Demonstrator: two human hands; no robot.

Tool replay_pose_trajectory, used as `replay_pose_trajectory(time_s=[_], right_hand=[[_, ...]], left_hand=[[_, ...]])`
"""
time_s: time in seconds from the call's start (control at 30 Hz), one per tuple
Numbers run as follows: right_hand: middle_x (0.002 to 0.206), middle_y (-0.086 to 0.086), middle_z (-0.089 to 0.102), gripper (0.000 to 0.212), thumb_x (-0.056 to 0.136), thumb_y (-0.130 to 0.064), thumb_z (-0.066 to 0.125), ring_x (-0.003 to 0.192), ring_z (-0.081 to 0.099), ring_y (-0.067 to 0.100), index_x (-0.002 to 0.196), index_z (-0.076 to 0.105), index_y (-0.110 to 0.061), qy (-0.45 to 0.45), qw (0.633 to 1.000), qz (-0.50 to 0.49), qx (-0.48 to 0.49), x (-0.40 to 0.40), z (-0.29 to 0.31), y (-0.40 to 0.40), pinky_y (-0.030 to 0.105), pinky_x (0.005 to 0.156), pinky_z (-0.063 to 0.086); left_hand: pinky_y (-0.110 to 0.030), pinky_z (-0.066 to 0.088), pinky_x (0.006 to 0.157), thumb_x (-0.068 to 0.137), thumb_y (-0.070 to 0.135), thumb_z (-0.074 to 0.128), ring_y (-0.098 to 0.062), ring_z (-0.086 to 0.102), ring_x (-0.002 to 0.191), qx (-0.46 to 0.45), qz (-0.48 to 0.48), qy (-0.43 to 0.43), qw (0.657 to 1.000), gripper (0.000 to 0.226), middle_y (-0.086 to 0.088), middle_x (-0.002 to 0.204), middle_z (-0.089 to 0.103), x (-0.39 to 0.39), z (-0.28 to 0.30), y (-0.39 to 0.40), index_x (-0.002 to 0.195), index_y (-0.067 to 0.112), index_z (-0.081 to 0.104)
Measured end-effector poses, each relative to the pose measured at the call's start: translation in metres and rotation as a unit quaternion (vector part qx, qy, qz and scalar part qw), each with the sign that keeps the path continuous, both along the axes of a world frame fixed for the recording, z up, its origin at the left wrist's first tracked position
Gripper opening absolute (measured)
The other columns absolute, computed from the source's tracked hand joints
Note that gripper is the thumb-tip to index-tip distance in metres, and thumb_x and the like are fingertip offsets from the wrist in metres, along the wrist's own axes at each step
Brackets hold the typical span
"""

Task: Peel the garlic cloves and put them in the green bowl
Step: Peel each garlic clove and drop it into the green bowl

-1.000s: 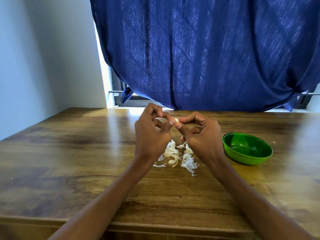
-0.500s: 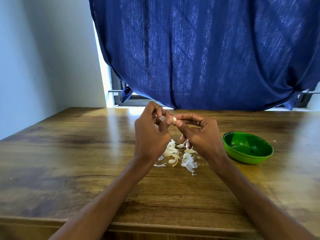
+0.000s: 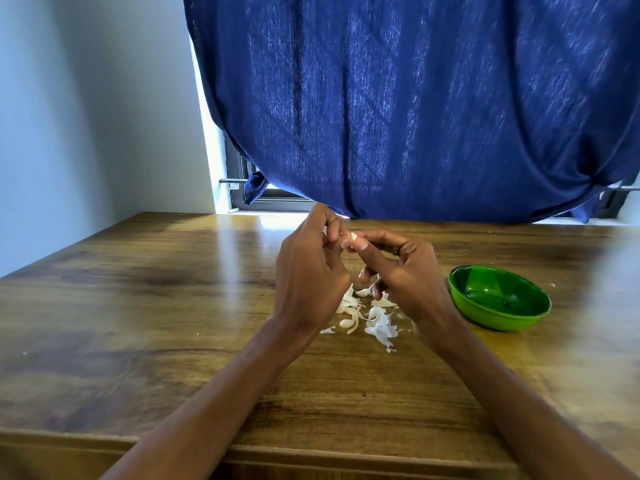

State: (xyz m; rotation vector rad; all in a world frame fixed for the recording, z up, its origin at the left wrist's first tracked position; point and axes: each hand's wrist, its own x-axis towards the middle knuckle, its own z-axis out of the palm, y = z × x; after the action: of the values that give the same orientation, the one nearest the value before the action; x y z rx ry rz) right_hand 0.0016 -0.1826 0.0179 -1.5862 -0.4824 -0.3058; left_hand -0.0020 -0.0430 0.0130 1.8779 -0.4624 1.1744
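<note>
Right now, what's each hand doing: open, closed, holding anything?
Left hand: closed, pinching the garlic clove.
Right hand: closed, thumb and forefinger pinching the same clove.

Both hands up above table (image 3: 138, 306), mid-scene, left hand (image 3: 308, 271) just left of right hand (image 3: 408, 271), fingertips meeting on garlic clove (image 3: 353, 236) between them. Pile of garlic skins (image 3: 377, 323) on table right below hands. Bowl (image 3: 498, 299) on table, right of right hand, near pile. Curtain (image 3: 415, 105) hanging behind table, wall (image 3: 86, 116) off to left.
</note>
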Motion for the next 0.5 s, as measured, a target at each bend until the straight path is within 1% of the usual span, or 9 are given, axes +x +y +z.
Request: replay_pose_trajectory(time_s=[0.13,0.17,0.27,0.4,0.47,0.5], right_hand=[[0.097,-0.001,0.076,0.016,0.093,-0.021,0.067,0.058,0.060,0.008,0.105,0.075,-0.013,0.023,0.999,0.011,0.021,-0.0012,0.0009,0.0003,0.022,0.045,0.046],[0.097,-0.001,0.076,0.015,0.094,-0.021,0.067,0.059,0.059,0.008,0.104,0.075,-0.014,0.026,0.999,0.012,0.023,-0.0013,0.0010,0.0004,0.023,0.046,0.045],[0.101,-0.001,0.075,0.012,0.095,-0.021,0.066,0.060,0.059,0.009,0.102,0.074,-0.016,0.030,0.999,0.016,0.025,-0.0014,0.0013,0.0004,0.022,0.046,0.046],[0.104,0.000,0.075,0.015,0.095,-0.022,0.065,0.062,0.060,0.010,0.104,0.074,-0.014,0.046,0.998,0.024,0.041,-0.0022,0.0026,-0.0002,0.023,0.047,0.046],[0.104,0.001,0.075,0.015,0.096,-0.022,0.064,0.063,0.060,0.010,0.104,0.074,-0.016,0.055,0.997,0.029,0.048,-0.0023,0.0028,-0.0002,0.023,0.047,0.046],[0.104,0.001,0.075,0.016,0.095,-0.024,0.064,0.063,0.060,0.009,0.106,0.074,-0.016,0.062,0.996,0.033,0.058,-0.0021,0.0031,-0.0003,0.023,0.048,0.046]], left_hand=[[-0.048,0.047,0.057,0.084,-0.016,0.060,-0.012,0.051,0.066,-0.005,-0.004,0.001,1.000,0.043,0.001,0.076,0.061,0.0000,0.0012,-0.0019,0.081,0.020,0.036],[-0.047,0.047,0.057,0.084,-0.016,0.060,-0.012,0.051,0.066,-0.004,-0.005,0.002,1.000,0.043,0.001,0.076,0.061,0.0003,0.0010,-0.0021,0.081,0.019,0.037],[-0.043,0.046,0.058,0.085,-0.017,0.060,-0.018,0.057,0.068,-0.006,-0.017,0.006,1.000,0.042,-0.002,0.077,0.061,0.0003,0.0008,-0.0029,0.081,0.019,0.037],[-0.036,0.048,0.060,0.087,-0.015,0.062,-0.024,0.062,0.072,-0.022,-0.048,0.012,0.999,0.043,-0.006,0.078,0.061,0.0003,0.0011,-0.0028,0.080,0.020,0.039],[-0.030,0.048,0.059,0.087,-0.015,0.061,-0.024,0.063,0.073,-0.026,-0.060,0.014,0.998,0.040,-0.006,0.078,0.061,0.0004,0.0012,-0.0032,0.080,0.018,0.039],[-0.023,0.046,0.058,0.087,-0.016,0.060,-0.021,0.062,0.073,-0.027,-0.065,0.013,0.997,0.039,-0.007,0.078,0.060,-0.0001,0.0013,-0.0035,0.081,0.017,0.039]])
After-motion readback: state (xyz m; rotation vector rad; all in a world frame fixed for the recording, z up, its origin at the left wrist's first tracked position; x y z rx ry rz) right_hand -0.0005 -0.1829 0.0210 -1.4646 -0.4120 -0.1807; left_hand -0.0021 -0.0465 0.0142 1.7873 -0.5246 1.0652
